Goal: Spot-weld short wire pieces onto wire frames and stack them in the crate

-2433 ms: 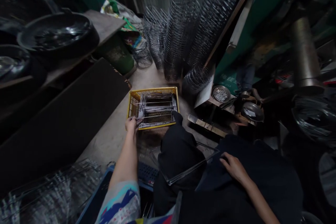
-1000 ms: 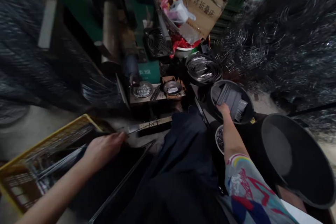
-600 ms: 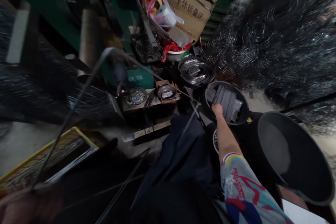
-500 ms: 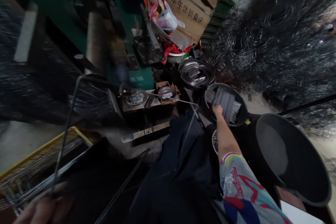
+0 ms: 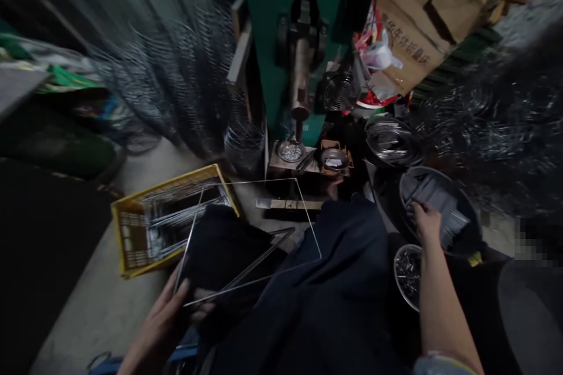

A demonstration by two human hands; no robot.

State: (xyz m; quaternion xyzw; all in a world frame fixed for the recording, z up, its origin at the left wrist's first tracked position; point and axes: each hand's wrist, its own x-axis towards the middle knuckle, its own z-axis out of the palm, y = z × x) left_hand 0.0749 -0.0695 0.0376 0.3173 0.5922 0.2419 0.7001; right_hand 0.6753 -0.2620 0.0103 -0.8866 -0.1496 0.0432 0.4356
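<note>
My left hand [image 5: 169, 307] is closed on a thin bent wire frame [image 5: 309, 217], which reaches over my dark-clothed lap. My right hand [image 5: 426, 220] is at the near left side of a black tub [image 5: 472, 228], its fingers closed at a stack of flat grey metal pieces [image 5: 453, 217]. Whether a piece is pinched between those fingers is too small to tell. More thin wire rods [image 5: 264, 255] rest across my lap.
A yellow crate [image 5: 118, 240] of wire pieces is at the left. Ahead stands a green machine [image 5: 277, 70] with a dish of small metal parts [image 5: 291, 151] below. A white-rimmed bowl [image 5: 396, 266] sits beside my right forearm.
The view has swung left, bringing the whole yellow crate into sight. My left hand and the wire frame now show more fully. My right hand remains at the grey pieces.
</note>
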